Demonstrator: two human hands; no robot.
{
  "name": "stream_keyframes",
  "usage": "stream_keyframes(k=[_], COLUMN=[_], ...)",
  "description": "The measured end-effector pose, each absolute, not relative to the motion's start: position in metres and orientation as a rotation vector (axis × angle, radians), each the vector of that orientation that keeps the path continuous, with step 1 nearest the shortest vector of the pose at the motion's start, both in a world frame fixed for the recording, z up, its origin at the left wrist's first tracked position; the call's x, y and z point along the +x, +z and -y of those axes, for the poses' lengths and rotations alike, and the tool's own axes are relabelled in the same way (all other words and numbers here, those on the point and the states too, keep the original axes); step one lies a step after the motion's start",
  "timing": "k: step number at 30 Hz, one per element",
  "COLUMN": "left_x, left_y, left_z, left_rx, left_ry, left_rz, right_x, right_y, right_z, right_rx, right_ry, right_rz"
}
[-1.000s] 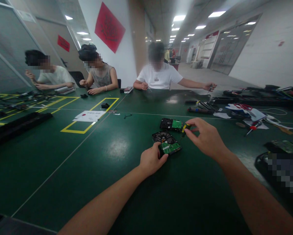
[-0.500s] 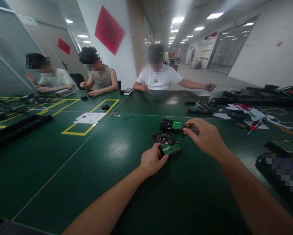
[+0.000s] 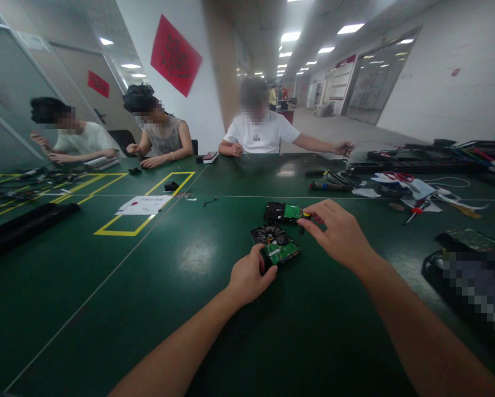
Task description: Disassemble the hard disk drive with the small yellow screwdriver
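Since the earlier frame the right hand (image 3: 338, 234) has moved a little closer to the far hard drive (image 3: 283, 212), and its fingers pinch a small screwdriver with yellow and black handle (image 3: 305, 215) just beside this drive's green board. Nearer, the left hand (image 3: 249, 275) has its fingers pressed on the near edge of the near hard drive (image 3: 275, 243), which lies flat on the green table (image 3: 156, 286), close before the far one. Behind them, three people sit at the table's far side
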State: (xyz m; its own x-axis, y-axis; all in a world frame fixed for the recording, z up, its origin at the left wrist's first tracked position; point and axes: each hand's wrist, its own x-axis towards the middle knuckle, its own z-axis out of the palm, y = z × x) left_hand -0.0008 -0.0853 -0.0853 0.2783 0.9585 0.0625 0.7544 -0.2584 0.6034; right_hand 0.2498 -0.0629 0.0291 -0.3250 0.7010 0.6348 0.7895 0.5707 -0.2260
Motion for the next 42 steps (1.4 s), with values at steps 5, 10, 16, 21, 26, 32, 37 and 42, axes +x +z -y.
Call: stream_keyframes(k=[5,10,16,21,26,32,37,42], left_x=[0.003,0.004,0.004,0.005,0.004,0.004,0.004,0.004], left_y=[-0.085,-0.082,-0.083,-0.083,-0.082,-0.079,-0.076,-0.077], left_z=[0.082,0.081,0.082,0.081,0.082,0.084,0.084,0.084], left_rx=[2.101,2.102,2.097,2.095,2.108,2.106,2.093,2.101], left_ry=[0.551,0.539,0.522,0.524,0.539,0.552,0.528,0.541], left_rz=[-1.601,-1.601,-1.626,-1.625,-1.605,-1.609,-1.602,-1.620], right_x=[0.247,0.245,0.246,0.243,0.241,0.243,0.240,0.246], right_y=[0.023,0.023,0.023,0.021,0.018,0.020,0.028,0.029], right_z=[0.062,0.062,0.063,0.064,0.063,0.057,0.056,0.060], right_rx=[-1.156,-1.178,-1.130,-1.229,-1.172,-1.252,-1.196,-1.145], right_ry=[-0.081,-0.102,-0.059,-0.174,-0.226,-0.198,-0.186,-0.138], right_rz=[2.027,2.023,2.068,2.009,1.974,1.943,2.038,2.075])
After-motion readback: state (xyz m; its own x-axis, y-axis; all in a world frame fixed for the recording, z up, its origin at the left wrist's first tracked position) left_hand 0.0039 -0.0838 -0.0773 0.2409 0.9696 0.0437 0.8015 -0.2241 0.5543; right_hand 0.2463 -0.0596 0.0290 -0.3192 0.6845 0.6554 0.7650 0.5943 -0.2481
